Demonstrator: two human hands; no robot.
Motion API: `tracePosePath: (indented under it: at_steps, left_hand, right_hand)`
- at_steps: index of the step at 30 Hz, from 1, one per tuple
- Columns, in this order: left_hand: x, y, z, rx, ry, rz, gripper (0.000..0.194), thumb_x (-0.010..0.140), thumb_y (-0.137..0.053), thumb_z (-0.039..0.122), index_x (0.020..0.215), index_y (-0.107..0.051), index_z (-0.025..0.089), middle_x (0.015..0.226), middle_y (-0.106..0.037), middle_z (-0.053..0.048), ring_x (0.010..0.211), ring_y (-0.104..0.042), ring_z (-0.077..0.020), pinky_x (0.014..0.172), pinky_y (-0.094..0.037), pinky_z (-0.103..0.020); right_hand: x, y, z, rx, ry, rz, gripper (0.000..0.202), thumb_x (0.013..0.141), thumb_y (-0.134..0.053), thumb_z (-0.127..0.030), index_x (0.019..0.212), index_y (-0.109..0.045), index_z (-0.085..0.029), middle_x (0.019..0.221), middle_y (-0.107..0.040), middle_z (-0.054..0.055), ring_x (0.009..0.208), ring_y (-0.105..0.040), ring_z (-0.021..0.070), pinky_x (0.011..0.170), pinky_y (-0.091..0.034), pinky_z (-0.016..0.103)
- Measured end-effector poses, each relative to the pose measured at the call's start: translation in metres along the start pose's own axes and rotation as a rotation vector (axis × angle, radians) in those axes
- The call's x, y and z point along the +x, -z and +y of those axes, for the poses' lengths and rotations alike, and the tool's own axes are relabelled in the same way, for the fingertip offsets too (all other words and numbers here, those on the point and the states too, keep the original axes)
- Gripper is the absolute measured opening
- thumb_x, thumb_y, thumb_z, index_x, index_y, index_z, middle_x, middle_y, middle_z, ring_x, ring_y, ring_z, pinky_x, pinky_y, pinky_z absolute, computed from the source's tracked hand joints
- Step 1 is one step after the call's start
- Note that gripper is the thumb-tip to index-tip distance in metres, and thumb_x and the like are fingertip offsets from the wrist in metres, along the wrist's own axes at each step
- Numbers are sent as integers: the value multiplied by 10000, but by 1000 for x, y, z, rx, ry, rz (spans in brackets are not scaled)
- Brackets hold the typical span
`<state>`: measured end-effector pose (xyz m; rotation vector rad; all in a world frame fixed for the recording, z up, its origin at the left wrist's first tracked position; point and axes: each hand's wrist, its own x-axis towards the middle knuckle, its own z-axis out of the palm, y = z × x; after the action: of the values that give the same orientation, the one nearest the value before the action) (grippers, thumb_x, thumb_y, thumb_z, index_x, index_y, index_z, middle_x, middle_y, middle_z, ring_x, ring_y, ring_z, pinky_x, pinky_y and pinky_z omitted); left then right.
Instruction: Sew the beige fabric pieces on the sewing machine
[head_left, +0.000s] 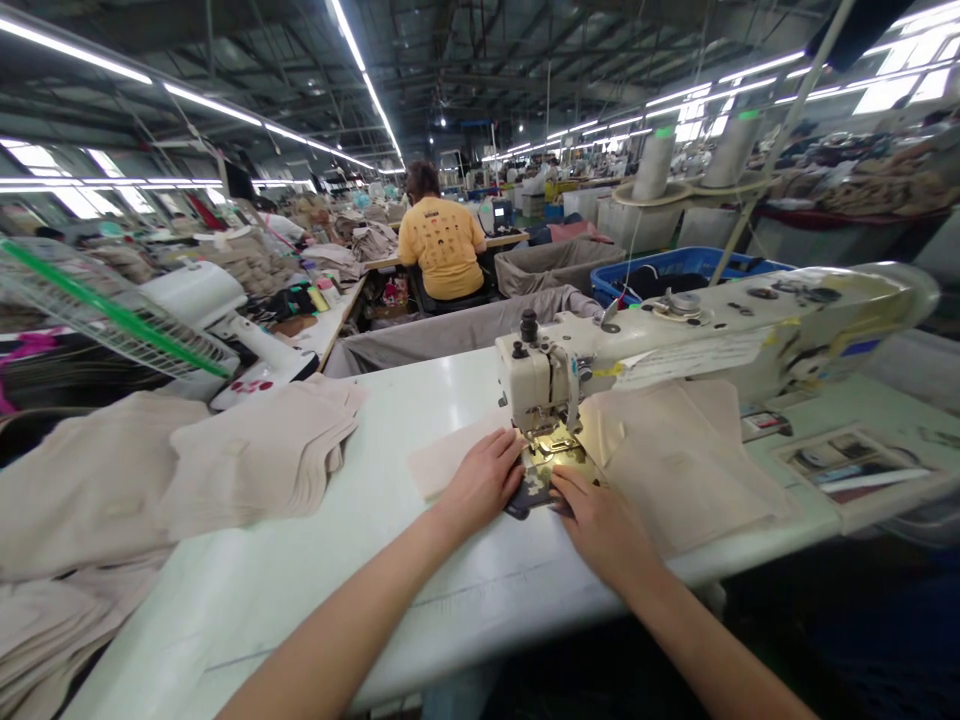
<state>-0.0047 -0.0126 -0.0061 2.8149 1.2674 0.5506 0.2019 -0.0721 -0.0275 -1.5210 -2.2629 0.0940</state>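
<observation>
My view is centred on the sewing machine [720, 318], which stands on the pale worktop [480, 610]. I have the left hand [487, 470] just left of the machine's needle end, palm down, its fingers side by side and slightly bent over the end of a pale strip [442, 462]; I can't tell whether they pinch it or only lie on it. The strip lies flat, reaching out leftward from the machine. The right hand [604, 525] is in front of the needle end, with bent fingers at the near side of the lit metal plate [555, 455]; their tips are too unclear for me to say if they grip anything. Just beside that hand, in front of the machine's long arm, I see a beige cloth [675, 465] spread flat. Well left of the machine sits a stack [262, 450] of similar beige pieces, with a white fan [195, 293] behind it. Beyond the machine, a person in a yellow shirt [444, 250] sits facing away, and a blue crate [607, 284] stands just behind its arm.
</observation>
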Motion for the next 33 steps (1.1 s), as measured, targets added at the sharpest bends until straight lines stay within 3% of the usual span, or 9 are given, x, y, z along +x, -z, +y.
tracePosePath:
  at_steps: [4, 8, 11, 14, 18, 23, 26, 30, 33]
  left_hand:
    - [-15, 20, 16, 78, 56, -107, 312, 960, -504, 189, 1259, -591, 166, 1295, -634, -134, 1140, -613, -285, 978, -546, -462]
    - [-21, 39, 12, 4, -16, -187, 322, 923, -451, 69, 1148, -648, 189, 1189, -672, -84, 1080, -622, -234, 966, -544, -387]
    - [-23, 43, 4, 178, 203, -234, 241, 968, -439, 168, 1071, -657, 157, 1080, -650, -128, 997, -627, -267, 813, -575, -393]
    - [-26, 44, 4, 357, 466, -295, 245, 984, -435, 252, 1022, -638, 122, 1023, -613, -151, 913, -644, -280, 689, -565, -370]
    - [-32, 50, 11, 396, 602, -354, 273, 985, -417, 286, 1046, -616, 109, 1014, -606, -151, 910, -660, -285, 688, -553, -362]
    - [-31, 60, 17, 406, 650, -416, 301, 977, -407, 287, 1058, -621, 90, 995, -621, -165, 920, -660, -305, 694, -538, -379]
    - [-29, 56, 21, 394, 544, -378, 247, 955, -431, 215, 1019, -637, 95, 1002, -635, -171, 964, -640, -318, 741, -528, -406]
    - [-25, 32, 35, 207, 25, -245, 320, 992, -425, 177, 1283, -559, 164, 1339, -583, -129, 1247, -524, -272, 1002, -452, -412]
    - [-19, 13, 46, 155, -37, -179, 358, 1014, -444, 245, 1354, -506, 151, 1378, -570, -115, 1265, -510, -257, 1038, -424, -389]
  right_hand:
    - [-7, -1, 1, -21, -41, 31, 333, 947, -469, -141, 1195, -686, -190, 1324, -679, 93, 858, -744, 234, 732, -605, 351]
    - [-9, 0, 5, 74, -39, 75, 390, 896, -460, -90, 1203, -673, -203, 1312, -681, 89, 1007, -719, 251, 817, -599, 365]
    - [-11, 3, 10, 203, -61, 181, 455, 858, -441, -69, 1242, -645, -201, 1302, -668, 101, 1157, -652, 257, 944, -557, 392]
    - [-15, 7, 14, 322, -73, 239, 460, 849, -447, -80, 1239, -652, -212, 1226, -668, 104, 1117, -650, 246, 954, -544, 384]
    - [-21, 10, 12, 377, 36, 169, 505, 810, -433, -29, 1190, -687, -244, 1121, -656, 76, 1027, -659, 212, 882, -556, 335]
    - [-21, 15, 3, 249, 122, -63, 515, 723, -474, 30, 1099, -717, -225, 1110, -660, 65, 936, -672, 197, 805, -560, 301]
    - [-19, 20, -1, 198, 103, -152, 504, 729, -482, 40, 1093, -718, -216, 1154, -666, 67, 932, -683, 192, 797, -559, 285]
    - [-18, 24, -2, 184, 129, -203, 507, 767, -461, 31, 1148, -702, -202, 1373, -614, 77, 1035, -686, 202, 887, -552, 313]
    - [-19, 23, -2, 149, 127, -227, 546, 773, -442, 34, 1213, -678, -185, 1421, -603, 78, 1068, -689, 213, 923, -550, 339]
